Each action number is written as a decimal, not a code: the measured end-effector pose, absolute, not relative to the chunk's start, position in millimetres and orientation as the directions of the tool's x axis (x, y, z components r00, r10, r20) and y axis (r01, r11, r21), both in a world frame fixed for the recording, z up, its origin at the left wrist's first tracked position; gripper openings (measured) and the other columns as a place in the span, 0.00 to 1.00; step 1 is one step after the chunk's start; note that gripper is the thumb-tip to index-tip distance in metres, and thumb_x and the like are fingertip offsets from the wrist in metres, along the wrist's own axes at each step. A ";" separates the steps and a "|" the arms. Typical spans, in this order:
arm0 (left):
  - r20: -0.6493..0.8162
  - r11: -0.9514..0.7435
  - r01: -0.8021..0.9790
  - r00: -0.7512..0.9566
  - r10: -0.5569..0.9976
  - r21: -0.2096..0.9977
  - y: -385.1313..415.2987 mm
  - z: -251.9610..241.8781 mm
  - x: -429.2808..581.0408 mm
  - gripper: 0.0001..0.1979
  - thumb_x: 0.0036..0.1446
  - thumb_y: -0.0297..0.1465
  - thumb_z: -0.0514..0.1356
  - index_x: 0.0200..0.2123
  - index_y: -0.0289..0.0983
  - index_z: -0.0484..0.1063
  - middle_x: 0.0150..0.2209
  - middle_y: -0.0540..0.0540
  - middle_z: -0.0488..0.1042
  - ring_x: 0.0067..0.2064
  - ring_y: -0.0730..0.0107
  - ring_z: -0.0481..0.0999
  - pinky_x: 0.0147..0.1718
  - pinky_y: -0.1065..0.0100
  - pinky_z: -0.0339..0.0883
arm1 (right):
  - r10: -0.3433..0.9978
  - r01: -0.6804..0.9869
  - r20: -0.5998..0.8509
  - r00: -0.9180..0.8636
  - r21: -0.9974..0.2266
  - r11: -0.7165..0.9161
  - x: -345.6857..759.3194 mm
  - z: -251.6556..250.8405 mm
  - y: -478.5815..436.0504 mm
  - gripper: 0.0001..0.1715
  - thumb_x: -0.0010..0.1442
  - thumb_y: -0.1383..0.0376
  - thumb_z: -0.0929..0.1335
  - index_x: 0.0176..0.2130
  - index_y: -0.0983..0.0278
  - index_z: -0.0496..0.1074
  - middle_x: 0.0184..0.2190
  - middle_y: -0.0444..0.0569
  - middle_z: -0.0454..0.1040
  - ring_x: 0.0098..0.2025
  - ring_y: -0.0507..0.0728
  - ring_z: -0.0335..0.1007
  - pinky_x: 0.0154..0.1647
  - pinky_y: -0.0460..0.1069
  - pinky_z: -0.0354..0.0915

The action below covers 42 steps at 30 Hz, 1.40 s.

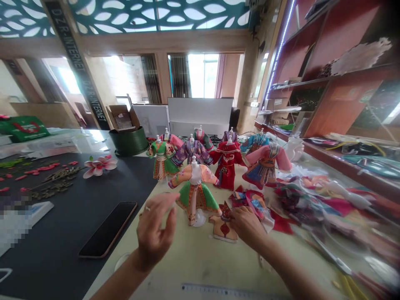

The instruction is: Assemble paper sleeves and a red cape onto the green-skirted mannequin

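Observation:
Several miniature dresses in traditional style stand on white dress forms across a pale work table (200,266). Closest to me is a peach and green dress (196,193), and my left hand (154,227) hovers just left of it with curled fingers apart, holding nothing I can see. My right hand (248,225) rests on a pile of colourful fabric pieces (250,204), its fingertips hidden among them. Just left of that hand lies a small cut garment piece with a red motif (223,225). A red dress (227,164) stands behind them.
A black smartphone (108,229) lies on a dark mat (62,250) beside a pink artificial flower (99,166). Heaped fabric scraps (321,200) cover the table's right side. A metal ruler (225,291) lies along the near edge. Shelves (331,71) rise at right.

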State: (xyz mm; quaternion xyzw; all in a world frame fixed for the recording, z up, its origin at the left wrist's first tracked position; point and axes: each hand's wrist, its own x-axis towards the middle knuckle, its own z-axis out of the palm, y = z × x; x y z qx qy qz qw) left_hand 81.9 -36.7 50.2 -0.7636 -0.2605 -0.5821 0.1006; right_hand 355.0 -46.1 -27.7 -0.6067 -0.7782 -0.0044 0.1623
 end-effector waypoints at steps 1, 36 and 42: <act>0.928 -0.865 0.484 0.245 0.280 0.134 -41.9 41.4 82.5 0.19 0.54 0.16 0.56 0.48 0.31 0.69 0.41 0.39 0.75 0.47 0.61 0.73 0.47 0.59 0.66 | 0.943 0.942 0.254 -0.215 -0.199 0.269 355.5 -28.0 -46.4 0.09 0.57 0.72 0.64 0.28 0.65 0.70 0.28 0.51 0.71 0.34 0.60 0.65 0.38 0.53 0.57; 0.485 -0.860 0.254 0.738 0.469 0.443 -55.0 -52.8 167.6 0.11 0.61 0.26 0.49 0.33 0.37 0.71 0.30 0.46 0.74 0.31 0.66 0.70 0.34 0.64 0.65 | 0.992 0.976 0.083 -0.095 -0.187 0.110 373.8 -33.2 -53.4 0.11 0.59 0.71 0.62 0.27 0.64 0.68 0.29 0.49 0.70 0.30 0.55 0.66 0.27 0.48 0.52; 0.501 -0.848 0.275 0.709 0.497 0.452 -56.0 -50.6 166.6 0.11 0.61 0.26 0.49 0.31 0.37 0.70 0.27 0.46 0.72 0.29 0.67 0.68 0.31 0.66 0.63 | 0.993 0.964 0.112 -0.029 -0.260 0.057 376.2 -22.8 -56.9 0.10 0.60 0.70 0.61 0.29 0.63 0.68 0.31 0.47 0.70 0.31 0.53 0.67 0.26 0.46 0.51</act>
